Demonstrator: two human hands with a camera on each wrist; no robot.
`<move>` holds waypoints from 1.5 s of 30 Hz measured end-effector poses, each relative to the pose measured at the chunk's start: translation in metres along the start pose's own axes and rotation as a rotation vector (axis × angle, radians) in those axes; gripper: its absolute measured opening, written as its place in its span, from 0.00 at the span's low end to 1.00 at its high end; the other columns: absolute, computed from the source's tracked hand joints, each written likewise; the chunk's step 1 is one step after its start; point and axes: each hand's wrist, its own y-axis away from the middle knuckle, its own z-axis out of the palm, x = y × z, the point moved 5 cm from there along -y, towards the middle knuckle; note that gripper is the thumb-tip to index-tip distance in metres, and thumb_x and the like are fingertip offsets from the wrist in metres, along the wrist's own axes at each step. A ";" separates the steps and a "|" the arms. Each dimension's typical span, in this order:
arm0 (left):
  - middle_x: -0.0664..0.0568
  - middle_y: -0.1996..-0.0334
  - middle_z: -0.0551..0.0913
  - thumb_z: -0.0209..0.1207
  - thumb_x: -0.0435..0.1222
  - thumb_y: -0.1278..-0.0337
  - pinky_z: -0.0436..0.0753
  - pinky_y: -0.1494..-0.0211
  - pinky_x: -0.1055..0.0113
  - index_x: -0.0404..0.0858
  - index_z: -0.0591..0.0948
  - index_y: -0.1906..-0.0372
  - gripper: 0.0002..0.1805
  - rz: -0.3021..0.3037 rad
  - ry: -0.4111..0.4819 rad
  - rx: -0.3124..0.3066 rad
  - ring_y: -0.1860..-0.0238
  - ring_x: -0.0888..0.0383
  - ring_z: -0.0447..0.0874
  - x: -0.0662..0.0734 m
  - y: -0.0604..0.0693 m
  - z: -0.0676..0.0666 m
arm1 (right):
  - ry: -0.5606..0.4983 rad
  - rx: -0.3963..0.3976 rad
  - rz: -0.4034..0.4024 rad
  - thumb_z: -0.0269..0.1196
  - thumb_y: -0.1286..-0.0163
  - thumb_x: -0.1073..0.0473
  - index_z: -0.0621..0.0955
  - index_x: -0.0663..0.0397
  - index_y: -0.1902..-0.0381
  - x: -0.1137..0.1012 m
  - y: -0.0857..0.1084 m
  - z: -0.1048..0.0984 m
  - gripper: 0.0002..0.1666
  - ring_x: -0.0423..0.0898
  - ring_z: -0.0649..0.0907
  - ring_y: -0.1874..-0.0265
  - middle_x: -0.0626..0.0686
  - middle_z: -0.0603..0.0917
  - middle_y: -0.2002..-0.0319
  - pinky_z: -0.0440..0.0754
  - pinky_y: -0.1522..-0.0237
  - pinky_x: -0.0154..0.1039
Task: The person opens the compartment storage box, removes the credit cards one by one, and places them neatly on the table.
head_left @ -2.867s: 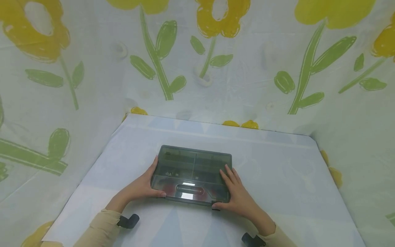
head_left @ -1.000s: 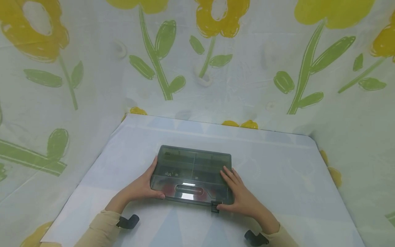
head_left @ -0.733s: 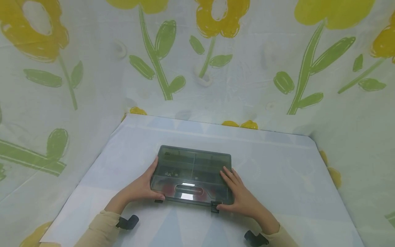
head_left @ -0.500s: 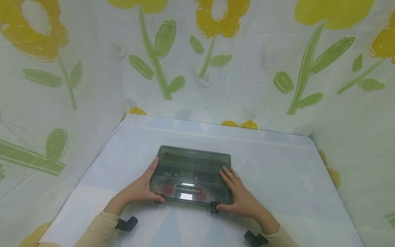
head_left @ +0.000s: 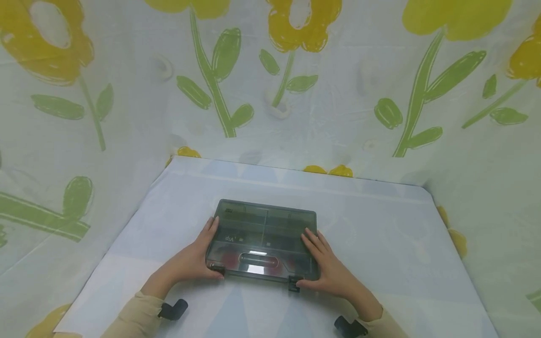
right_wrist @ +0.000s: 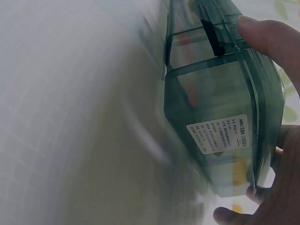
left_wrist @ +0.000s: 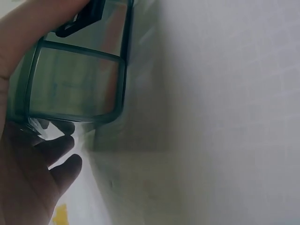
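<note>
A dark-green see-through plastic storage box [head_left: 247,225] lies on the table, its lid down, with reddish shapes showing through the front part. At its left end my left hand [head_left: 188,263] holds the side and front corner, the thumb just below the black left latch [head_left: 217,268]. My right hand [head_left: 331,268] grips the opposite end, fingertips over the lid's edge and thumb beside the right latch [head_left: 294,283], which sticks out from the front. In the right wrist view a white printed label [right_wrist: 222,133] is on the box's end wall. The box hides some left fingertips.
A white cloth with pale blue triangles covers the table [head_left: 372,234]. Behind and beside it hangs a curtain [head_left: 338,117] printed with yellow flowers. Black wrist mounts [head_left: 173,310] sit by both sleeves.
The right latch swung outward from the front, and the right thumb shifted slightly right. Then the left latch came into view as the left thumb moved slightly down. The box stayed in place.
</note>
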 end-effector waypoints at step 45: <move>0.40 0.18 0.46 0.77 0.65 0.67 0.65 0.26 0.41 0.41 0.38 0.17 0.80 -0.004 0.057 0.064 0.22 0.38 0.54 -0.005 0.010 -0.004 | -0.101 0.013 0.000 0.78 0.51 0.31 0.53 0.50 0.18 0.014 0.015 -0.007 0.73 0.62 0.50 0.20 0.56 0.45 0.17 0.65 0.31 0.69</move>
